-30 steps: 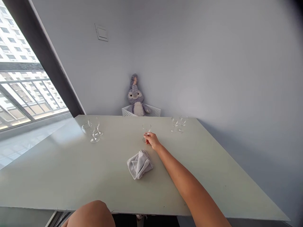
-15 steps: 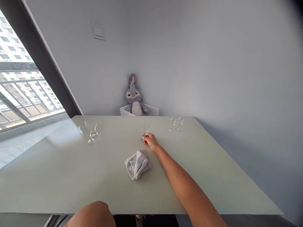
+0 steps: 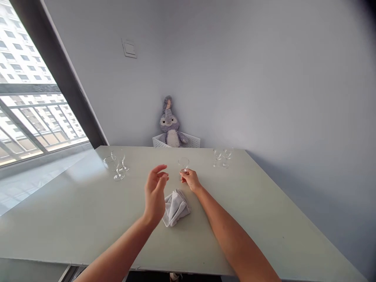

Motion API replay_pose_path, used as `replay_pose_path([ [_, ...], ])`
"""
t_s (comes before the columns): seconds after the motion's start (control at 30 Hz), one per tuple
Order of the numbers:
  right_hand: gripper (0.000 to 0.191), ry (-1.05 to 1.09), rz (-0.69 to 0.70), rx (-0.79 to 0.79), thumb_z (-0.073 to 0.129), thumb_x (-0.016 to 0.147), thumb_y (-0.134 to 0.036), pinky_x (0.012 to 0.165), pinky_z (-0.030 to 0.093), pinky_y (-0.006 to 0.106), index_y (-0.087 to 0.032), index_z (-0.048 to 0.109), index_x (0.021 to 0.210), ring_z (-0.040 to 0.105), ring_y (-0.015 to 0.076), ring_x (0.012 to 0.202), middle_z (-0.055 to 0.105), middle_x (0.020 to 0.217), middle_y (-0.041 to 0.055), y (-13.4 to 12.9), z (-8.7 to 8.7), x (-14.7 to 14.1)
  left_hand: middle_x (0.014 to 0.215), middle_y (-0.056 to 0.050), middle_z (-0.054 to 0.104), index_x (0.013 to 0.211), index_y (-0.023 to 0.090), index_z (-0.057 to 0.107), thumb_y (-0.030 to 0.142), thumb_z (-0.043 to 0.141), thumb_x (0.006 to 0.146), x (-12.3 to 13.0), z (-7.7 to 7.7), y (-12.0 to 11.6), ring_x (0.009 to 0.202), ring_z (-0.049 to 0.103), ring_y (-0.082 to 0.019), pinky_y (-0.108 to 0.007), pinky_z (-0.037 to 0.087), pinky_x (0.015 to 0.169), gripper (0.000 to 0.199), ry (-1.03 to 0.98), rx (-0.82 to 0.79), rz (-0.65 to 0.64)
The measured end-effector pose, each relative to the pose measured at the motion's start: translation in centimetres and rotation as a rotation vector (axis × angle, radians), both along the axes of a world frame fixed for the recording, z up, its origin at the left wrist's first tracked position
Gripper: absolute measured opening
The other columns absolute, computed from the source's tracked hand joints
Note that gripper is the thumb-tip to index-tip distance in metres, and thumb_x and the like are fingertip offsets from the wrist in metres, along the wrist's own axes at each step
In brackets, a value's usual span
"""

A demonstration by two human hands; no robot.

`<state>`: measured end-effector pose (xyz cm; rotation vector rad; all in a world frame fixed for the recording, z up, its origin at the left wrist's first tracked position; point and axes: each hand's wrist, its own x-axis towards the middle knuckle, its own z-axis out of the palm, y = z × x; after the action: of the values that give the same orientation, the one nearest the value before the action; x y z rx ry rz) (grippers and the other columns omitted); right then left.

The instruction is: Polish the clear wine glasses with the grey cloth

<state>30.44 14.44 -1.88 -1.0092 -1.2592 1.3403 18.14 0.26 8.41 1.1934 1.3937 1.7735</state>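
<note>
My right hand [image 3: 190, 180] is shut around the stem of a clear stemmed glass [image 3: 183, 164], just under its bowl. The glass stands near the middle of the pale green table [image 3: 252, 219], and my fingers hide its foot. My left hand [image 3: 154, 194] is raised over the table with its fingers curled and apart, holding nothing. It hangs just above and left of a folded grey towel [image 3: 176, 207], the nearest thing to it. The towel lies in front of the held glass.
Two clear stemmed glasses [image 3: 117, 166] stand at the table's far left, and two more [image 3: 222, 157] at its far right. A plush rabbit [image 3: 169, 125] sits in a white basket [image 3: 176, 142] beyond the far edge. A window is to the left.
My left hand has risen from the bottom edge of the view to above the table, near the towel. My right hand stays on the glass stem.
</note>
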Motion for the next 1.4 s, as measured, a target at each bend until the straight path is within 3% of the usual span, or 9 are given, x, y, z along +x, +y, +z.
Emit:
replay_pose_path([
  [0.23, 0.02, -0.065, 0.086, 0.103, 0.055, 0.068, -0.03, 0.044, 0.04, 0.021, -0.016, 0.065, 0.079, 0.049, 0.0093, 0.048, 0.059, 0.06, -0.0004, -2.4, 2.0, -1.7, 0.107, -0.004, 0.061, 0.107, 0.025, 0.055, 0.027, 0.068, 0.06, -0.9, -3.5, 7.4, 0.078, 0.057, -0.017, -0.028, 0.043, 0.067, 0.048, 0.305, -0.239, -0.124],
  [0.43, 0.013, -0.249, 0.159, 0.176, 0.053, 0.068, -0.021, 0.049, 0.041, 0.024, -0.017, 0.066, 0.066, 0.049, 0.0104, 0.047, 0.058, 0.056, -0.0004, -3.6, 4.6, -2.2, 0.092, -0.006, 0.064, 0.099, 0.019, 0.052, 0.032, 0.066, 0.063, -1.2, -4.7, 8.6, 0.061, 0.057, -0.012, -0.023, 0.042, 0.054, 0.041, 0.045, -0.232, -0.259],
  [0.57, 0.028, -0.652, 0.134, 0.454, 0.052, 0.072, -0.015, 0.073, 0.045, 0.029, -0.024, 0.066, 0.094, 0.058, 0.014, 0.069, 0.063, 0.095, 0.0046, -6.3, 7.4, -0.6, 0.083, -0.003, 0.061, 0.098, 0.019, 0.047, 0.033, 0.062, 0.066, -3.5, -5.2, 9.3, 0.065, 0.057, -0.011, -0.022, 0.043, 0.058, 0.038, 0.003, -0.189, -0.066],
  [0.63, 0.036, -0.79, 0.373, 0.608, 0.049, 0.074, -0.014, 0.081, 0.043, 0.03, -0.03, 0.063, 0.103, 0.057, 0.0166, 0.087, 0.061, 0.102, 0.0033, -8.5, 8.0, 0.4, 0.084, -0.002, 0.06, 0.1, 0.02, 0.046, 0.033, 0.061, 0.066, -4.8, -5.8, 9.6, 0.065, 0.055, -0.011, -0.022, 0.042, 0.059, 0.039, 0.025, -0.208, 0.017],
  [0.73, 0.049, -0.922, 0.662, 0.781, 0.054, 0.07, -0.01, 0.096, 0.033, 0.036, -0.033, 0.056, 0.113, 0.042, 0.0222, 0.117, 0.052, 0.123, 0.0021, -11.5, 7.0, 1.7, 0.085, -0.001, 0.058, 0.101, 0.021, 0.045, 0.033, 0.058, 0.068, -5.8, -6.8, 9.7, 0.065, 0.054, -0.01, -0.022, 0.041, 0.058, 0.038, 0.044, -0.244, 0.057],
  [0.83, 0.041, -1.016, 0.617, 0.848, 0.051, 0.07, -0.003, 0.101, 0.024, 0.043, -0.029, 0.062, 0.099, 0.033, 0.025, 0.124, 0.051, 0.125, 0.0023, -12.3, 5.5, 2.4, 0.084, 0.0, 0.058, 0.101, 0.022, 0.046, 0.032, 0.057, 0.068, -5.6, -7.6, 9.5, 0.062, 0.053, -0.01, -0.022, 0.04, 0.058, 0.036, 0.075, -0.268, 0.062],
  [1.0, 0.004, -0.864, 0.31, 0.578, 0.059, 0.074, -0.024, 0.075, 0.042, 0.031, -0.021, 0.059, 0.077, 0.054, 0.0187, 0.085, 0.061, 0.083, 0.0018, -10.3, 6.5, 3.2, 0.082, 0.002, 0.059, 0.1, 0.023, 0.047, 0.03, 0.056, 0.069, -5.1, -7.5, 9.0, 0.06, 0.052, -0.009, -0.022, 0.039, 0.058, 0.033, 0.122, -0.279, 0.064],
  [1.27, 0.035, 0.005, -0.107, -0.155, 0.063, 0.065, -0.047, 0.054, 0.04, 0.025, -0.014, 0.056, 0.075, 0.05, 0.0132, 0.058, 0.055, 0.061, -0.0011, -7.4, 5.9, 4.4, 0.092, 0.0, 0.06, 0.112, 0.025, 0.038, 0.04, 0.055, 0.072, -4.4, -6.9, 8.5, 0.063, 0.053, -0.012, -0.023, 0.038, 0.056, 0.045, 0.441, -0.317, 0.061],
  [1.4, 0.035, 0.171, -0.34, -0.236, 0.068, 0.059, -0.04, 0.053, 0.043, 0.026, -0.014, 0.057, 0.08, 0.054, 0.015, 0.058, 0.058, 0.065, 0.0003, -6.7, 5.4, 4.8, 0.095, -0.001, 0.059, 0.117, 0.025, 0.035, 0.037, 0.056, 0.073, -3.5, -7.4, 8.2, 0.07, 0.055, -0.014, -0.025, 0.04, 0.062, 0.051, 0.607, -0.3, 0.04],
])
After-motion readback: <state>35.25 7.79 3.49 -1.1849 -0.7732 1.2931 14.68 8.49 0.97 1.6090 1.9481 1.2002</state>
